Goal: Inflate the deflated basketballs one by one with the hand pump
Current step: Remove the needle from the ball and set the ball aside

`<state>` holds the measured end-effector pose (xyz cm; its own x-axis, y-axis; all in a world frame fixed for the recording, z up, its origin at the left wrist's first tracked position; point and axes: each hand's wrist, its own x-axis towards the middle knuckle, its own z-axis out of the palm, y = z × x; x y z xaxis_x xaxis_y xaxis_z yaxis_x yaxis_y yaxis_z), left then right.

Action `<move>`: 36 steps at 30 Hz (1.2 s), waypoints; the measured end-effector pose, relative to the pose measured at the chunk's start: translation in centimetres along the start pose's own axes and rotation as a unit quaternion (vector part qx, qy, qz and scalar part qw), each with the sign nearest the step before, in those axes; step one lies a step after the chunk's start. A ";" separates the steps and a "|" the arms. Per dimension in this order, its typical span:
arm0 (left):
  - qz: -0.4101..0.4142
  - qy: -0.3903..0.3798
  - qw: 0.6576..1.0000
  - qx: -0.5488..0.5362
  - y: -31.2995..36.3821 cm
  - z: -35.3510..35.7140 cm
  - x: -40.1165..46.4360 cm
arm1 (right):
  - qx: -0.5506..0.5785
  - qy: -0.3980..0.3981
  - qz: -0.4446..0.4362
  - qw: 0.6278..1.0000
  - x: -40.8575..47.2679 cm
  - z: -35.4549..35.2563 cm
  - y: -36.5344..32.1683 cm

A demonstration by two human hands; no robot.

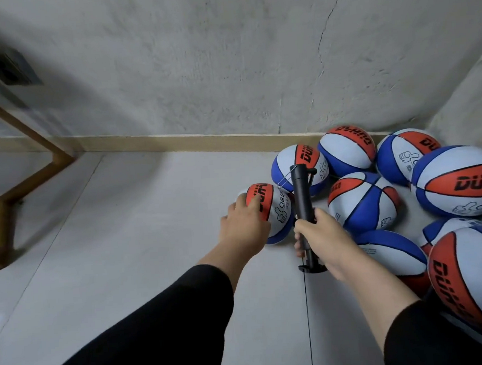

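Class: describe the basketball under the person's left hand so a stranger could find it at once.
Start at the pile of basketballs in the corner by the wall. The ball sits at its left edge on the floor. Unlike the others, the left hand rests on it, beside the black pump.

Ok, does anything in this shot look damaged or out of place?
Only the concrete wall: a thin crack runs down it above the pile of basketballs. Otherwise nothing stands out. The left hand rests on one basketball, and the right hand grips the black hand pump.
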<state>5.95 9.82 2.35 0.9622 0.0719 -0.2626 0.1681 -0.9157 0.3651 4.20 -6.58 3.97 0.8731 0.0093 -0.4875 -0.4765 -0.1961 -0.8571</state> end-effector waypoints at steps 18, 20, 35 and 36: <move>0.028 -0.016 0.998 -0.050 -7.2 2.5 5.5 | 0.050 0.044 0.081 0.995 7.3 1.5 4.8; -0.005 0.009 0.997 -0.078 -8.3 2.4 5.4 | 0.050 0.049 0.097 0.993 8.0 2.3 5.1; -0.017 -0.009 0.992 -0.121 -11.5 2.8 3.9 | 0.089 -0.048 0.196 0.975 9.3 8.5 5.4; -0.015 -0.012 0.993 -0.119 -11.8 2.9 4.0 | 0.099 -0.050 0.200 0.974 9.4 8.6 5.4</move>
<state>7.18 19.73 -5.60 0.9511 0.0868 -0.2964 0.2457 -0.7939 0.5561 8.92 0.89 -6.63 0.6044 0.0688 -0.7937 -0.7951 -0.0111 -0.6064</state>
